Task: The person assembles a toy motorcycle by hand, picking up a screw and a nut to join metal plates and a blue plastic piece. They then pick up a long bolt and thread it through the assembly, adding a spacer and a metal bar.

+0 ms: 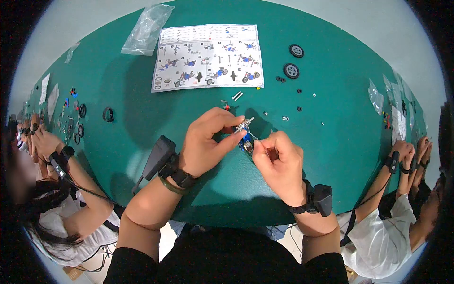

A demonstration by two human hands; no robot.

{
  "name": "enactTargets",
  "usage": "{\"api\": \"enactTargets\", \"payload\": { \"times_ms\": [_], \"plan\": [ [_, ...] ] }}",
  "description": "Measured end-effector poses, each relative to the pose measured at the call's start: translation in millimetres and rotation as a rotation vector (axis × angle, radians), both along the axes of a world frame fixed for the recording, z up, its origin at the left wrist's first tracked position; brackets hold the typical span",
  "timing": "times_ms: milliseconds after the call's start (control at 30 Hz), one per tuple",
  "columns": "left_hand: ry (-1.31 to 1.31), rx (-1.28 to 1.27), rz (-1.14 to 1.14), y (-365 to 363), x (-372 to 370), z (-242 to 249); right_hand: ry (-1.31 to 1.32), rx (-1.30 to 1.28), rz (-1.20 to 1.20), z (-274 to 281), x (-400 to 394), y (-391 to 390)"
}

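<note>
A small blue and silver model assembly (245, 142) is held above the green table (222, 194). My left hand (213, 137) pinches its upper silver part between thumb and fingers. My right hand (280, 161) is closed at the assembly's right side, thumb against forefinger, on a thin silver piece (252, 136) whose far end reaches the assembly. What else lies within the right fingers is hidden. Just beyond my left hand are a small red part (226, 107) and silver pins (237, 96).
An instruction sheet (208, 59) lies ahead, with a plastic bag (147, 29) at its left. Two wheels (296, 51) and small black and silver parts are at the right. A black ring (108, 114) lies left. People work at both sides.
</note>
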State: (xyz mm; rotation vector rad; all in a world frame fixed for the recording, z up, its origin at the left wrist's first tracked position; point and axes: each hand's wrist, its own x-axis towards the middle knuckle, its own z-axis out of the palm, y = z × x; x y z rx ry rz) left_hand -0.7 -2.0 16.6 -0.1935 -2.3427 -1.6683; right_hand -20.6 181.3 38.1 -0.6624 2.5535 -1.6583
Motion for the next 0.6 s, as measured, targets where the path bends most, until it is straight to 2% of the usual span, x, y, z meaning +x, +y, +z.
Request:
{"api": "enactTargets", "payload": {
  "times_ms": [600],
  "plan": [
    [0.010,-0.001,0.021,2.8,1.1,-1.6,-0.028,0.080,-0.005,-2.3,-0.7,-0.1]
  ]
}}
